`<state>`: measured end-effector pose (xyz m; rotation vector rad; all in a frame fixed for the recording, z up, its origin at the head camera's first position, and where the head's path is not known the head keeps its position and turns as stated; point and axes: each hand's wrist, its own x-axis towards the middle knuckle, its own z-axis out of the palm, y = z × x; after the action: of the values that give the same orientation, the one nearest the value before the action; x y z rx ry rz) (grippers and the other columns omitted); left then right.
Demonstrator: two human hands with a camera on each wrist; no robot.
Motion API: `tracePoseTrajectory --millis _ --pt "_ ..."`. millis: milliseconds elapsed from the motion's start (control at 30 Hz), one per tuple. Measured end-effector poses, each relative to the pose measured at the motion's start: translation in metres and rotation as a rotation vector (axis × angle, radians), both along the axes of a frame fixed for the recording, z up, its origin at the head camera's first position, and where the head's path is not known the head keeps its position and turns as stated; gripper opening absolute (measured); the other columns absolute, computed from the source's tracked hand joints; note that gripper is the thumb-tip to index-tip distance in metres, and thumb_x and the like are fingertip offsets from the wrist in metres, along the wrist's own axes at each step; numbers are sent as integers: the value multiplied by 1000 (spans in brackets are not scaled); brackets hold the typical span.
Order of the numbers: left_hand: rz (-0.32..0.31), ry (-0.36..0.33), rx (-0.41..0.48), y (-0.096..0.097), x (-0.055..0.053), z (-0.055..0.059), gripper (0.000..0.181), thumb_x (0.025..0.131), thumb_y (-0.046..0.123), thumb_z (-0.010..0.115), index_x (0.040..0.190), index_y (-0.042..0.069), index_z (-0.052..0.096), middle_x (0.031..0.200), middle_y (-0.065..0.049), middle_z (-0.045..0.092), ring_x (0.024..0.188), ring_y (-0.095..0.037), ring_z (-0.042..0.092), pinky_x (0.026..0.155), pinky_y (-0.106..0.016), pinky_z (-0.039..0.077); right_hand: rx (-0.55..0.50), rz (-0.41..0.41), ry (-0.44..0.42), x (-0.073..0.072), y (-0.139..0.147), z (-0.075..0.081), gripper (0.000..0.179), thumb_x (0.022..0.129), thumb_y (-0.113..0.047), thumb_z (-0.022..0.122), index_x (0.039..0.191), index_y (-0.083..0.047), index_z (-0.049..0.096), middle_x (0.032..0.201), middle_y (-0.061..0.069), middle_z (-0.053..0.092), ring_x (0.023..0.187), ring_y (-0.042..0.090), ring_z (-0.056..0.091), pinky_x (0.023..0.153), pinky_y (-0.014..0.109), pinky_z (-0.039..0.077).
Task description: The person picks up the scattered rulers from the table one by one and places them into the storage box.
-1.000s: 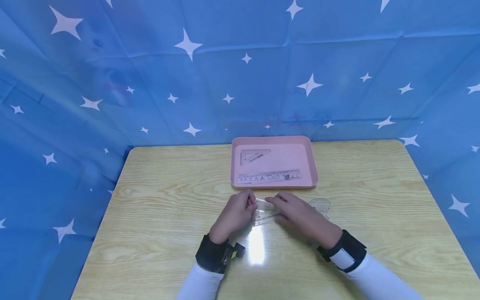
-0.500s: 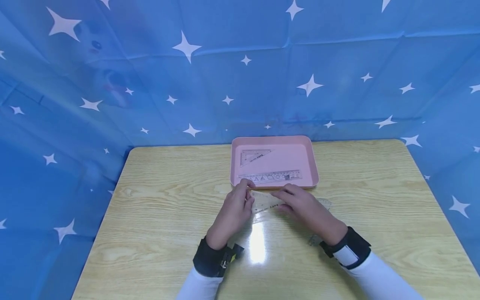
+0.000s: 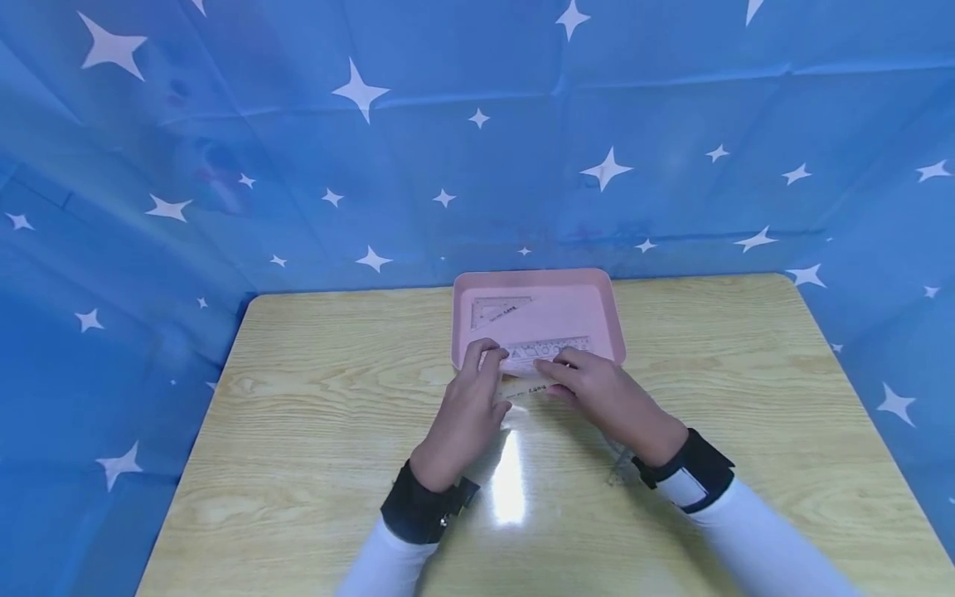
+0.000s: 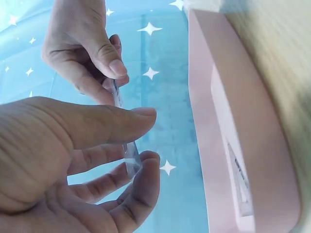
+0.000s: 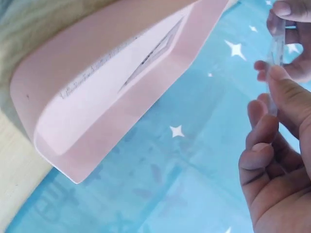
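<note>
Nearest the person, a clear marked piece point(image 3: 620, 466) lies on the wooden table point(image 3: 321, 398) by the right wristband point(image 3: 682, 471), too covered for me to tell its shape. A little beyond, the left hand point(image 3: 464, 414) pinches one end of a see-through plastic plate point(image 3: 522, 386), fingers bent round it, while the right hand point(image 3: 600, 390) nips the other end between thumb and fingers. The plate, with small dark print along it, is at the near wall of the pink tray point(image 3: 618, 332), apart from it in both wrist views; I'd guess a set square, though the fingers hide its outline. Handling it well, I think, means gripping only by the ends, lightly so it doesn't flex, holding both hands level, and clearing the rim before lowering it flat, away from what lies inside. As for numbers, there is one tray, and in it one ruler point(image 3: 550, 345) along the near side, its end behind the left hand, and farther back one set square point(image 3: 492, 310) in the far left corner; that makes four clear pieces I can make out. Behind everything hangs a blue starry cloth point(image 3: 418, 149).
</note>
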<state>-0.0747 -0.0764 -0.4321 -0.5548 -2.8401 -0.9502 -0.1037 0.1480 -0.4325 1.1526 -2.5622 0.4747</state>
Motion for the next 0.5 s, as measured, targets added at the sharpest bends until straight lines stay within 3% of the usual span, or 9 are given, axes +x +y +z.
tracePoseTrajectory --millis 100,167,267,500 --pt "-38 19 -17 1 -6 2 71 81 -2 84 144 2 52 143 -12 49 111 -27 63 92 -39 57 32 -7 31 -8 3 7 38 86 -16 84 122 -8 75 98 8 70 85 14 68 77 29 61" --pt "-63 5 -28 2 -10 4 69 85 1 82 147 2 51 144 -13 49 111 -24 63 94 -37 56 50 -3 38 -14 5 13 37 86 -16 83 122 -7 75 97 8 70 85 15 68 77 29 61" --pt "-79 -25 -30 2 -17 8 65 90 4 77 149 0 49 146 -14 47 105 -22 63 91 -35 56 62 8 30 -24 6 21 36 87 -14 83 121 -7 76 97 8 71 84 15 68 75 29 60" --pt "-104 -69 -5 -4 -44 20 63 91 -2 72 150 1 48 145 -14 44 73 -16 51 68 -29 47 102 6 52 -49 3 32 31 90 -16 80 120 -8 77 94 10 69 79 16 64 69 28 58"
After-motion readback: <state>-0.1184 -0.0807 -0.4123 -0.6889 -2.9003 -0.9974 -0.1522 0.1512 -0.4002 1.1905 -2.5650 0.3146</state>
